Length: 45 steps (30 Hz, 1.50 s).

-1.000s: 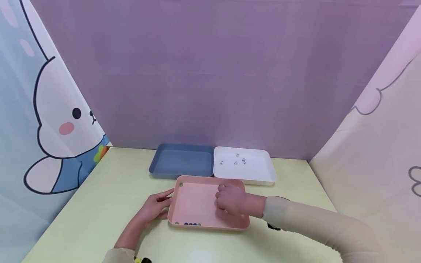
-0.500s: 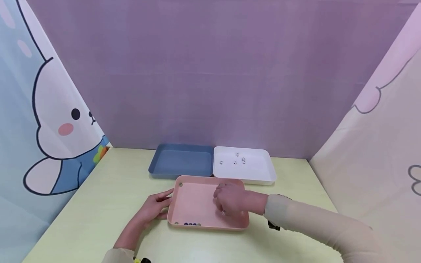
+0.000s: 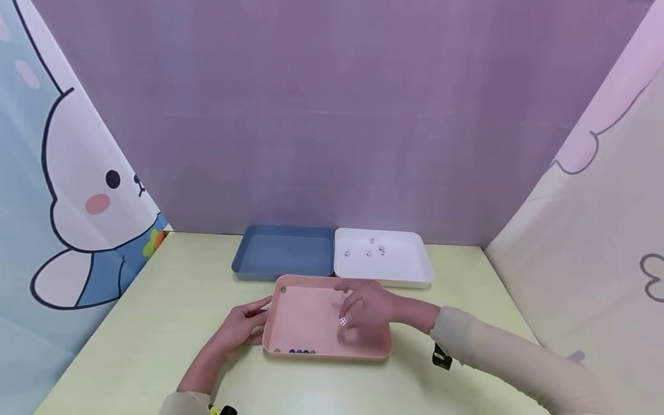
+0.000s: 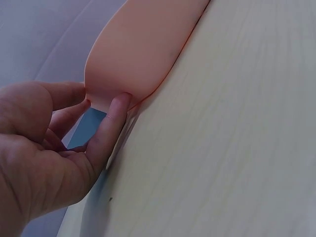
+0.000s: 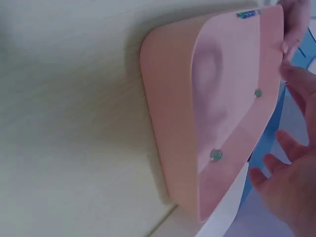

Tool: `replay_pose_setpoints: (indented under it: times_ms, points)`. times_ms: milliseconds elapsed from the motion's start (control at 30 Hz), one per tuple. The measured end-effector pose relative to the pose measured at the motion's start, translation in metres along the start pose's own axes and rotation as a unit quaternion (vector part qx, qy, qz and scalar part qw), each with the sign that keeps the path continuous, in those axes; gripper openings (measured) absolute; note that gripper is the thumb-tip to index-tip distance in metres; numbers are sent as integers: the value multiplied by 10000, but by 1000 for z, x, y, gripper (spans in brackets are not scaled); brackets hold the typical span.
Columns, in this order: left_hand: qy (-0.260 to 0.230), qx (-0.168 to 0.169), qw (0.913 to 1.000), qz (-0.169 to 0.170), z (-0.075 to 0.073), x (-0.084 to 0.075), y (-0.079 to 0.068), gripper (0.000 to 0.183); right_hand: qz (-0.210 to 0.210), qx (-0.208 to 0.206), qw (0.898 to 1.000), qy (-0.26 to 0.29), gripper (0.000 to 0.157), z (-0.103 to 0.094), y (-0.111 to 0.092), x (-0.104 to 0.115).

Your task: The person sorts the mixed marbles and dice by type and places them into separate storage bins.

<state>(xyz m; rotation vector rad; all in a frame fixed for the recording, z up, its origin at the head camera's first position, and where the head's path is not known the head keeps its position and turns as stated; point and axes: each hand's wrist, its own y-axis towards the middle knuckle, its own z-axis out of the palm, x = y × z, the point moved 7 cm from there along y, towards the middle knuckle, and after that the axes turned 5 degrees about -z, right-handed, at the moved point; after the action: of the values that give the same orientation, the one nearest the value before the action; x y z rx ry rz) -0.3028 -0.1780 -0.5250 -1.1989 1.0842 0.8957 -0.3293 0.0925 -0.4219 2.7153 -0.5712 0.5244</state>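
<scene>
At lower centre, my right hand is pinching a die while my left hand, fingers loosely extended, is touching the pink tray, probably steadying it.

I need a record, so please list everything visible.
Pink rectangular tray: 1, pink, front
Blue rectangular tray: 1, blue, behind left
White rectangular tray: 1, white, behind right
Round glassy marbles: at least 7, green/blue, pink tray
Small spotted dice: about 5, white, white tray
Small spotted die: 1, white, right hand
Flat tabletop: 1, pale yellow, under trays
Cloth backdrop: 1, purple, behind
Printed side panels: 2, pastel, left and right
Small objects: 2, mostly black, near wrists
Long sleeves: 2, beige, arms
Left hand: 1, bare, touching pink tray
Right hand: 1, bare, above pink tray
</scene>
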Motion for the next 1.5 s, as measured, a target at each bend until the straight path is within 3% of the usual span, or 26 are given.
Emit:
replay_pose_setpoints:
  times_ms: [67,200,567,733,867,1167,1400,1500]
  points:
    - [-3,-21,10000,4,-1,0,1,50,538,-157,9958,719,10,-3,-3,-9]
    - [26,-57,10000,-22,-2,1,1,50,1264,-426,9766,1689,13,-8,-10,-24]
    - [15,-163,9998,-61,-4,3,0,50,1826,-1242,9386,2651,21,-21,-23,-47]
    - [4,-230,9997,-86,-4,4,0,49,2091,-1600,9242,2766,21,-35,-30,-50]
    - [25,-279,9996,-105,-5,4,1,49,2202,-1835,9189,2711,24,-49,-36,-51]
    - [80,-204,9997,-75,-3,4,1,50,2626,-2281,8954,2780,30,-59,-57,-79]
    - [70,-176,9998,-73,-1,2,2,51,3012,-2456,8852,2556,34,-53,-76,-132]
    - [95,-186,9998,-76,-1,2,2,51,3128,-2473,8855,2387,35,-55,-80,-147]
